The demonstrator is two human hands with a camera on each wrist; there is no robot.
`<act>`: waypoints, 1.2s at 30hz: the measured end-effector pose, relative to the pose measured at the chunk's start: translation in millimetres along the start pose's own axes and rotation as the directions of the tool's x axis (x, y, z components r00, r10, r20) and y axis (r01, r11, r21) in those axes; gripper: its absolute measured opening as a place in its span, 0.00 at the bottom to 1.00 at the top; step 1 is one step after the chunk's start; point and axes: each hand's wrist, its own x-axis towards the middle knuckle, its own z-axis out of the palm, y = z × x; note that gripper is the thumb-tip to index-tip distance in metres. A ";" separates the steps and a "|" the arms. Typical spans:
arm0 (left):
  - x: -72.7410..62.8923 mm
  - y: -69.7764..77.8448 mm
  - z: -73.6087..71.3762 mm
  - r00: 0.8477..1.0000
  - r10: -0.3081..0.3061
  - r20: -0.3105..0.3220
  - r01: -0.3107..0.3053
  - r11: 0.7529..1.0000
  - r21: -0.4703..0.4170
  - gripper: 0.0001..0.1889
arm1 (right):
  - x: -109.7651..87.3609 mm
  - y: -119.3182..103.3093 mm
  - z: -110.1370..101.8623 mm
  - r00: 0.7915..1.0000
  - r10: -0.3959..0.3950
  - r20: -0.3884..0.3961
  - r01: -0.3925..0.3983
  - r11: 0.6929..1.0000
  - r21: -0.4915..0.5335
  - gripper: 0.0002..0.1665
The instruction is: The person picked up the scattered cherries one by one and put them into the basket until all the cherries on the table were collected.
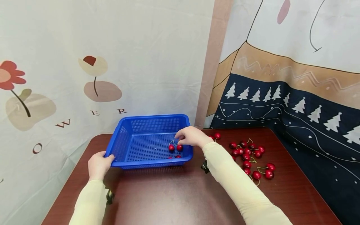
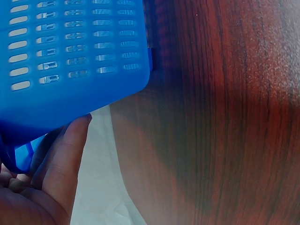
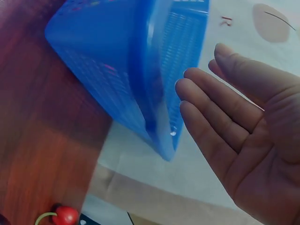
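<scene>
A blue plastic basket (image 1: pixel 149 163) with slotted sides stands near the back of the table. My left hand (image 1: pixel 99 165) grips its left front corner by the rim; in the left wrist view the thumb (image 2: pixel 70 145) lies against the basket's outer wall (image 2: pixel 61 110). Over the basket's right side is my right hand (image 1: pixel 192 136), its fingers loosely bent. Just below it, a pair of red cherries (image 1: pixel 171 148) joined by green stems sits in the basket, with others partly hidden behind the front wall. In the right wrist view, the right hand (image 3: pixel 234 126) holds nothing.
Several more cherries (image 1: pixel 246 157) lie loosely grouped on the right part of the brown wooden table (image 1: pixel 157 200). A couple of cherries (image 1: pixel 217 135) lie close behind the right wrist. Printed cloth (image 1: pixel 157 62) hangs along the table's back and right edges.
</scene>
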 end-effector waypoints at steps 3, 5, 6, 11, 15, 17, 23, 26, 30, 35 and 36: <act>-0.3 0.0 0.1 1.000 0.001 0.001 -0.001 1.000 -0.001 0.25 | -8.8 5.5 -7.5 0.999 -0.009 -0.034 0.010 0.999 0.036 0.20; -0.4 0.0 -0.1 1.000 0.002 0.001 -0.002 1.000 -0.003 0.25 | -15.6 9.2 -12.9 0.998 -0.014 -0.055 0.017 0.998 0.055 0.21; -0.5 0.0 0.0 1.000 0.002 0.001 -0.002 1.000 -0.003 0.25 | -19.2 11.2 -15.5 0.998 -0.015 -0.065 0.019 0.998 0.065 0.21; -0.5 -0.9 0.5 1.000 0.003 -0.003 -0.003 1.000 0.001 0.24 | -38.4 21.4 -26.7 0.995 0.010 -0.103 0.002 0.993 0.121 0.24; 0.0 -1.3 1.0 1.000 0.005 -0.004 -0.005 1.000 0.001 0.24 | -52.4 32.4 -31.3 0.992 0.030 -0.121 -0.013 0.991 0.137 0.25; -0.1 -1.4 1.2 1.000 0.003 -0.005 -0.003 1.000 -0.002 0.24 | -58.4 38.6 -32.3 0.993 0.025 -0.119 -0.010 0.992 0.124 0.26; -1.4 0.4 0.4 1.000 -0.013 -0.001 0.013 1.000 -0.014 0.24 | -71.1 55.5 -27.3 0.996 0.022 -0.084 -0.015 0.996 0.088 0.24; -1.3 0.4 0.4 1.000 -0.010 -0.003 0.010 1.000 -0.010 0.24 | -75.2 61.9 -21.0 0.998 0.013 -0.059 -0.010 0.998 0.065 0.24; -0.3 -1.1 0.9 1.000 0.008 -0.013 -0.008 1.000 -0.001 0.24 | -78.7 69.8 -10.2 1.000 -0.008 -0.028 0.008 1.000 0.017 0.24; 0.2 -1.1 0.4 1.000 0.008 -0.011 -0.008 1.000 -0.003 0.24 | -80.8 75.0 2.3 1.000 -0.024 0.017 0.024 0.999 -0.042 0.25; 0.1 -1.0 0.4 1.000 0.005 -0.009 -0.005 1.000 -0.004 0.24 | -80.7 75.6 4.8 0.999 -0.026 0.025 0.027 0.998 -0.051 0.24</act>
